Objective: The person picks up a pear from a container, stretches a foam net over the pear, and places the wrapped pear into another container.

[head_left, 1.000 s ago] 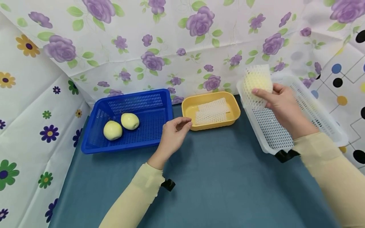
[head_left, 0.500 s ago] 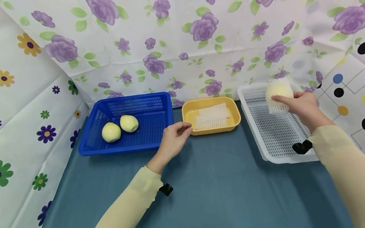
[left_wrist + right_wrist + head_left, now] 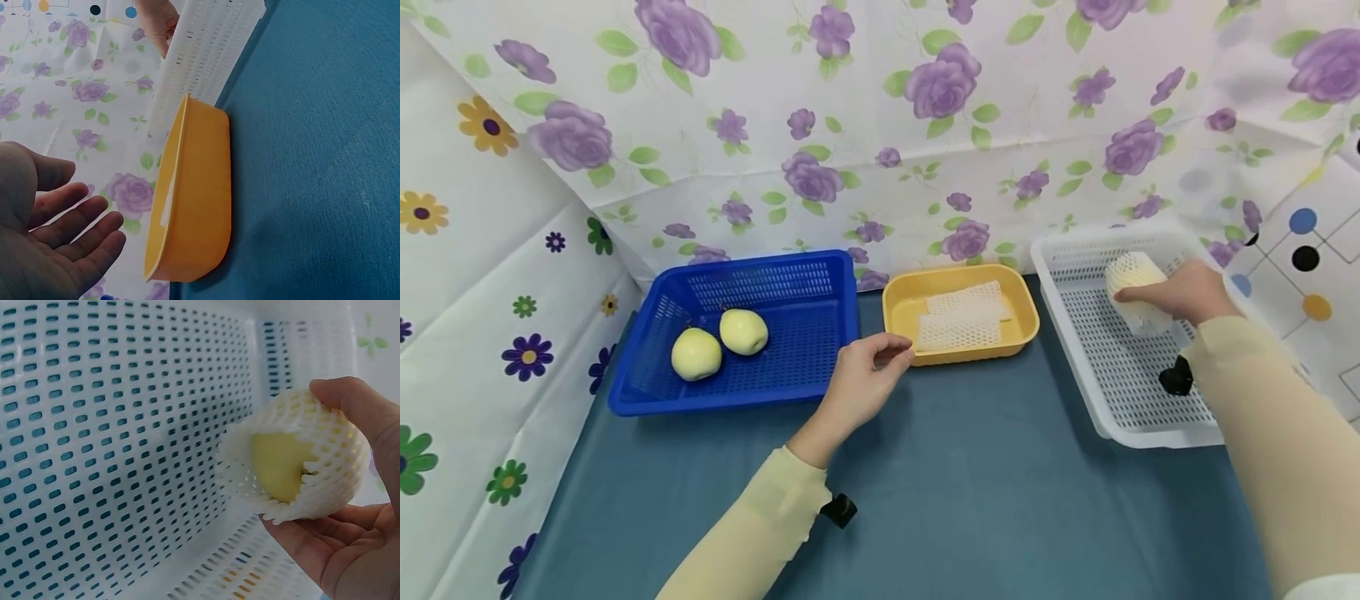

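My right hand (image 3: 1191,292) grips a yellow-green apple (image 3: 278,464) wrapped in a white foam net (image 3: 340,465), low inside the white basket (image 3: 1101,417). Thumb and fingers lie on opposite sides of the net, and part of the apple shows bare at its open end. My left hand (image 3: 867,375) holds nothing; its fingers are loosely bent beside the near left corner of the yellow tray (image 3: 973,356). White foam nets (image 3: 962,317) lie flat in that tray. Two unwrapped apples (image 3: 743,332) rest in the left part of the blue basket (image 3: 805,392).
A blue-green cloth (image 3: 970,483) covers the table. Behind the containers hangs a flowered curtain (image 3: 715,183), with further patterned sheets at left and right. The yellow tray stands between the blue and white baskets.
My right hand has carried the netted apple to the right and down into the white basket. The left hand has stayed nearly still, and the view has shifted slightly.
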A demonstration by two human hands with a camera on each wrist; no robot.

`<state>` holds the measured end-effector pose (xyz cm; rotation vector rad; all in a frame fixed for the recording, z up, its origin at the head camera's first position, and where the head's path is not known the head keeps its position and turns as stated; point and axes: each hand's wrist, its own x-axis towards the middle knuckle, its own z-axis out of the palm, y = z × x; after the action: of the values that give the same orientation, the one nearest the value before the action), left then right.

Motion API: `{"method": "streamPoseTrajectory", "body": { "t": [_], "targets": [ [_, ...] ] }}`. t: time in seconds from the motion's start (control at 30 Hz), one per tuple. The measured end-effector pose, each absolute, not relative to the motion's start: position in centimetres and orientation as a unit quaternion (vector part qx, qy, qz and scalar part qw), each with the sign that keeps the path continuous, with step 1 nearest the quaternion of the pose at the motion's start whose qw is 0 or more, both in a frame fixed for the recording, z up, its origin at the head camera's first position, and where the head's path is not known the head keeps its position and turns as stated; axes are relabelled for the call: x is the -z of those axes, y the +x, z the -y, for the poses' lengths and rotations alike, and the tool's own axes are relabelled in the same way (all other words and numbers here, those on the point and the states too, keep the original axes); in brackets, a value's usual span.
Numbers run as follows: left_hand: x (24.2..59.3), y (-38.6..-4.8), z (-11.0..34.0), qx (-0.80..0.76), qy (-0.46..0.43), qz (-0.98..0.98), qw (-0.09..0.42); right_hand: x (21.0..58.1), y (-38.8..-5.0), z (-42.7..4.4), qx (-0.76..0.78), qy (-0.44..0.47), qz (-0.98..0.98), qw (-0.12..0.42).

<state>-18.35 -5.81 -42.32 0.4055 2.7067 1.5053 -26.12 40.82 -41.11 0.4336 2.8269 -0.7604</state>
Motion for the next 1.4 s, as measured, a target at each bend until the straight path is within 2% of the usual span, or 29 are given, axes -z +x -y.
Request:
{"method": "streamPoseTrajectory", "body": {
  "t": [0.27, 0.7, 0.93, 1.4],
  "targets": [
    [42.6, -18.3, 5.7, -0.478, 0.138, -0.868, 0.013, 41.6, -25.7, -40.3, 0.242, 0.143, -0.953, 0.113],
    [42.4, -18.5, 5.7, -0.475, 0.152, -0.867, 0.020, 42.6, -26.7, -40.4, 0.224, 0.136, -0.960, 0.095],
    [42.6, -18.6, 5.4, -0.474, 0.152, -0.867, 0.017, 43.2, -27.1, -42.4, 0.204, 0.144, -0.966, 0.070],
    [42.5, -18.8, 5.6, -0.468, 0.141, -0.872, 0.024, 43.3, -27.0, -42.6, 0.220, 0.167, -0.957, 0.089]
  ]
}}
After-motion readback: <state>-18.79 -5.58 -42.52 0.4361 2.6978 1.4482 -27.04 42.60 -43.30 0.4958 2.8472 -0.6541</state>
